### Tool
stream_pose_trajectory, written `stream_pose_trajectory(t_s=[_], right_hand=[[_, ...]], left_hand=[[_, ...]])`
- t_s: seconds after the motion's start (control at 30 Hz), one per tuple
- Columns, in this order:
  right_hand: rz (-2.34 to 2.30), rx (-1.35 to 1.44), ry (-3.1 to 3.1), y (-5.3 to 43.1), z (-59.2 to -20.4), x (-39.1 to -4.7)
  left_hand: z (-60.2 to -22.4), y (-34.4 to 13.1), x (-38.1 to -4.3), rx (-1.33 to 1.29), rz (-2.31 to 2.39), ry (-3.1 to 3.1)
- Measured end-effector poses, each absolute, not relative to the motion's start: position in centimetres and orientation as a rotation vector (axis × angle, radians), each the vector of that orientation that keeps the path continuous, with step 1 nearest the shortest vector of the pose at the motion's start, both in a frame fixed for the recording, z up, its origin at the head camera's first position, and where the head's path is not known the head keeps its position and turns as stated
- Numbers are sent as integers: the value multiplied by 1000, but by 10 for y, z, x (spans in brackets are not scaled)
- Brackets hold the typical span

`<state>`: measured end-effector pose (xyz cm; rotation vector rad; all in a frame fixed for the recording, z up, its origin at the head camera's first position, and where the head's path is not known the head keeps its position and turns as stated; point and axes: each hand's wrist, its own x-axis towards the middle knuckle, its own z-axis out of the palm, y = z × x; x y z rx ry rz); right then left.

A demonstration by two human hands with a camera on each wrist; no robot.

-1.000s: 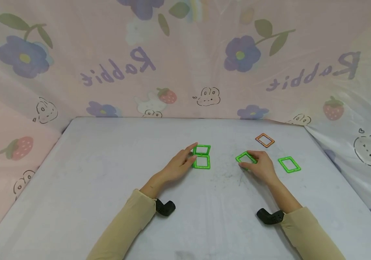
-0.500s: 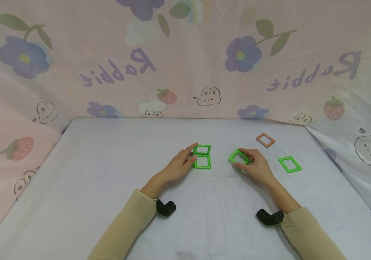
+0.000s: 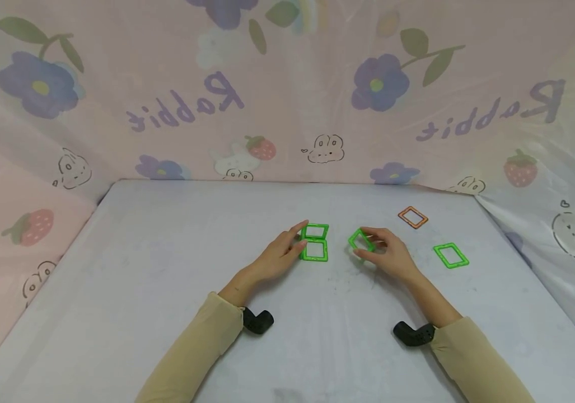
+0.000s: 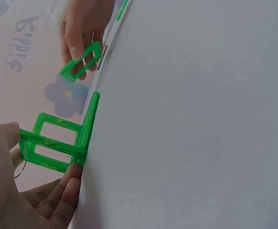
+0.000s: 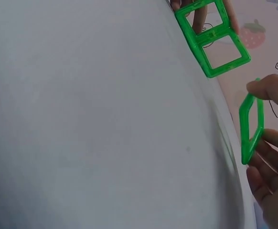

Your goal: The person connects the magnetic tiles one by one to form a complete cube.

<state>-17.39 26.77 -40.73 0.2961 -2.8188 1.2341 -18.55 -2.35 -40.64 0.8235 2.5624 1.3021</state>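
Green square magnetic tiles stand joined [image 3: 316,240] near the table's middle, one flat and others upright. My left hand [image 3: 273,258] holds this joined group at its left side, thumb on the upper edge and fingers low, as the left wrist view shows. To the right, my right hand [image 3: 392,254] pinches a single green square magnetic tile [image 5: 244,125] by its edges, thumb on one side and fingers on the other. That tile is tilted and raised above the table, a short gap from the joined ones. My left fingers partly hide behind the group in the right wrist view.
On the white table [image 3: 166,291], another green square tile [image 3: 442,257] lies flat at the right. An orange square tile [image 3: 407,221] lies farther back. A printed cloth [image 3: 287,95] hangs behind the table. Black devices [image 3: 258,322] sit on both wrists.
My right hand has moved left with its green tile, closer to the joined tiles, and the tile has tipped up more steeply. My left hand keeps its place.
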Motion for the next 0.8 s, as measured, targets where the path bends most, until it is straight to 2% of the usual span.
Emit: stream_pose_trajectory(t_s=[0.8], right_hand=[[1513,491,-2729,249,-403,-180]], left_hand=[[-410,-22,-188,806,1282,2596]])
